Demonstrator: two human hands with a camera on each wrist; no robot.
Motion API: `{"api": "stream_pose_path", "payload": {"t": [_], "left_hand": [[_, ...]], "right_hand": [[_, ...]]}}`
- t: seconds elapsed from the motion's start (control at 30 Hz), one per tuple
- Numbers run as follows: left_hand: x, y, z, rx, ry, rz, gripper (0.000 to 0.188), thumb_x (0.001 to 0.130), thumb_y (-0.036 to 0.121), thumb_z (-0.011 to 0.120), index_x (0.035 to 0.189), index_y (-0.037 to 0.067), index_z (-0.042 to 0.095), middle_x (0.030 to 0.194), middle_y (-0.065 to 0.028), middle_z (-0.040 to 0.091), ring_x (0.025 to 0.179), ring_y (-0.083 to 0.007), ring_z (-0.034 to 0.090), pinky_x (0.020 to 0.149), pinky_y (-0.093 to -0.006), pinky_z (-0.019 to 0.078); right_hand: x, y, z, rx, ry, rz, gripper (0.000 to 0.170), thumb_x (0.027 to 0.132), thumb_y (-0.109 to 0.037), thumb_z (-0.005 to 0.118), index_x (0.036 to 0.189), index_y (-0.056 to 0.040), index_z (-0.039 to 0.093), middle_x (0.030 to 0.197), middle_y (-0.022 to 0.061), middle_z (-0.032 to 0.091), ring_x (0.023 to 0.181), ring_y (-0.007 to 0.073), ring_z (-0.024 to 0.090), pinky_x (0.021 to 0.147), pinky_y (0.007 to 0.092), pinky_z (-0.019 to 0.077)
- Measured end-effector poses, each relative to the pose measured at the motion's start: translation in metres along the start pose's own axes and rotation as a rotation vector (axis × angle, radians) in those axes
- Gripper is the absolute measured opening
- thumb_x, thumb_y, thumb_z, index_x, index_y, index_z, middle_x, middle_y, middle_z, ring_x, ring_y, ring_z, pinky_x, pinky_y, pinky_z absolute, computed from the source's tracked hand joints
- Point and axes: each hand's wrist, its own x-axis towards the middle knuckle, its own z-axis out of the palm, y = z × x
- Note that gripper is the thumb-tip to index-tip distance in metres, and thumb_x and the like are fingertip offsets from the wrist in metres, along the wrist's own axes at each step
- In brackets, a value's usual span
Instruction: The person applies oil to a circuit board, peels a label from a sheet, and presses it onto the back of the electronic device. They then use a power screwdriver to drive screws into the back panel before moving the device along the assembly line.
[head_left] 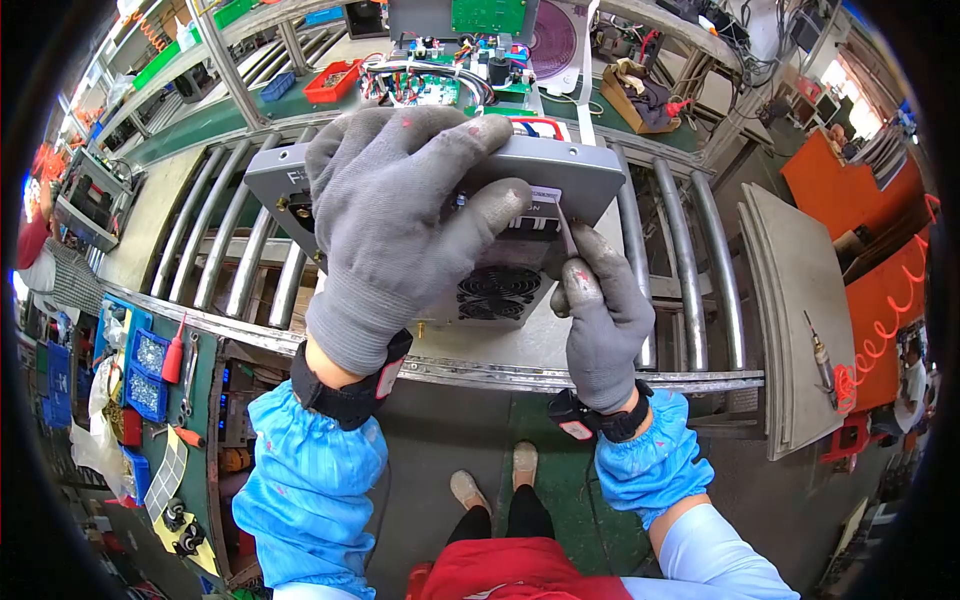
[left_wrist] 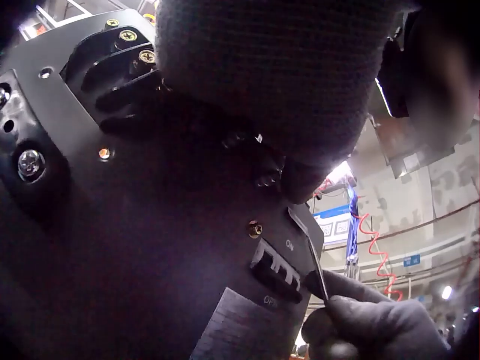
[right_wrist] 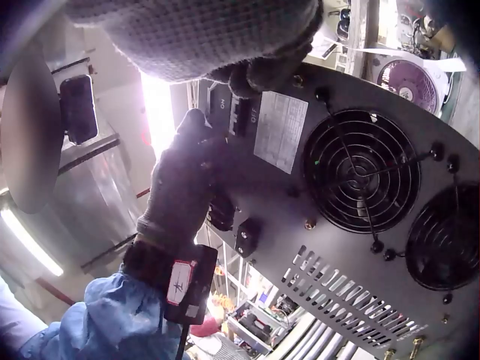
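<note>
A grey-gloved left hand (head_left: 400,200) lies across the front panel (right_wrist: 270,202) of a dark grey metal unit. Its index finger reaches along the unit's top edge, and the thumb extends toward a small white label (head_left: 546,195) above the breaker switches (left_wrist: 276,271). At the right, the right hand (head_left: 605,315) pinches a thin, flat strip (head_left: 567,232) between thumb and fingers. The strip stands nearly edge-on beside the switches in the left wrist view; its exact kind I cannot tell. Fan grilles (right_wrist: 361,171) and a printed plate (right_wrist: 280,132) are on the panel.
Metal rollers (head_left: 683,260) flank the unit on the conveyor. Behind it are circuit boards with wiring (head_left: 440,80) and a red bin (head_left: 333,82). Blue trays of screws (head_left: 148,370) and a red-handled screwdriver (head_left: 173,355) lie left; stacked boards (head_left: 795,320) stand right.
</note>
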Motion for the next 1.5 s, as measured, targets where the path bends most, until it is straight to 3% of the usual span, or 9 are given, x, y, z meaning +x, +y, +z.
{"api": "stream_pose_path", "payload": {"t": [0.47,0.57,0.7,1.0,1.1,1.23,1.33,1.4,1.5], "left_hand": [[0.005,0.021,0.004,0.063,-0.073,-0.212,0.044,0.069,0.045,0.080,0.099,0.014,0.070,0.091,-0.0086,0.062,0.091,-0.0304,0.057,0.086,-0.0437,0.0413],[0.009,0.026,0.003,0.123,-0.068,-0.183,0.042,0.072,0.048,0.076,0.098,0.015,0.069,0.093,-0.0089,0.060,0.092,-0.0326,0.055,0.092,-0.0480,0.0365],[0.011,0.028,0.000,0.131,-0.095,-0.202,0.061,0.073,0.069,0.067,0.101,0.015,0.067,0.095,-0.0112,0.062,0.100,-0.0362,0.052,0.098,-0.0503,0.0302],[0.017,0.036,-0.006,0.093,-0.149,-0.276,0.063,0.065,0.065,0.076,0.098,0.012,0.068,0.094,-0.0102,0.061,0.096,-0.0327,0.053,0.095,-0.0493,0.0343],[0.019,0.041,-0.002,0.097,-0.165,-0.344,0.063,0.057,0.056,0.084,0.097,0.010,0.068,0.095,-0.0101,0.061,0.098,-0.0315,0.052,0.094,-0.0475,0.0355],[0.021,0.047,-0.002,0.174,-0.224,-0.385,0.066,0.058,0.059,0.083,0.100,0.010,0.068,0.110,-0.0150,0.058,0.106,-0.0362,0.051,0.098,-0.0519,0.0332],[0.016,0.042,-0.005,-0.013,-0.360,-0.427,0.069,0.064,0.049,0.083,0.118,0.011,0.063,0.121,-0.0170,0.056,0.112,-0.0385,0.049,0.104,-0.0526,0.0312],[-0.003,0.039,-0.009,-0.030,-0.168,-0.238,0.066,0.072,0.039,0.079,0.127,0.011,0.057,0.119,-0.0158,0.056,0.112,-0.0375,0.050,0.101,-0.0555,0.0345],[-0.074,0.060,-0.049,0.016,-0.168,-0.335,0.059,0.079,0.031,0.072,0.130,0.007,0.054,0.120,-0.0174,0.057,0.112,-0.0376,0.054,0.097,-0.0499,0.0430]], "right_hand": [[-0.003,0.004,0.003,-0.015,0.053,0.015,0.030,0.095,-0.003,0.057,0.124,0.0034,0.063,0.090,0.0026,0.062,0.069,0.0055,0.052,0.060,0.0214,0.0428],[-0.001,0.007,-0.002,-0.232,0.073,-0.144,0.023,0.090,-0.004,0.062,0.111,0.0018,0.068,0.099,0.0135,0.070,0.092,0.0192,0.067,0.080,0.0274,0.0506],[-0.002,0.001,-0.001,-0.166,0.045,-0.160,0.026,0.091,-0.005,0.061,0.116,0.0009,0.067,0.094,0.0131,0.068,0.082,0.0181,0.065,0.073,0.0276,0.0502],[-0.002,-0.007,0.001,-0.202,0.063,-0.221,0.028,0.095,-0.008,0.058,0.120,0.0034,0.064,0.091,0.0082,0.067,0.078,0.0121,0.061,0.070,0.0267,0.0503],[-0.007,-0.014,-0.003,-0.281,0.096,-0.198,0.025,0.091,-0.007,0.060,0.115,-0.0022,0.066,0.098,0.0172,0.069,0.089,0.0297,0.069,0.078,0.0342,0.0534],[-0.043,0.000,-0.009,-0.290,0.098,-0.044,0.026,0.092,-0.010,0.058,0.116,-0.0028,0.066,0.098,0.0190,0.068,0.088,0.0338,0.068,0.077,0.0375,0.0534],[-0.090,0.020,0.000,-0.383,-0.129,0.011,0.030,0.092,-0.013,0.059,0.118,0.0001,0.065,0.102,0.0194,0.068,0.095,0.0309,0.067,0.084,0.0371,0.0523],[-0.129,0.045,0.010,-0.492,-0.408,0.192,0.031,0.090,-0.017,0.060,0.117,-0.0029,0.065,0.107,0.0195,0.068,0.103,0.0353,0.065,0.091,0.0425,0.0500],[-0.187,0.104,0.013,-0.389,-0.827,0.417,0.028,0.085,-0.008,0.058,0.111,-0.0032,0.067,0.087,0.0089,0.068,0.071,0.0165,0.063,0.066,0.0316,0.0514]]}}
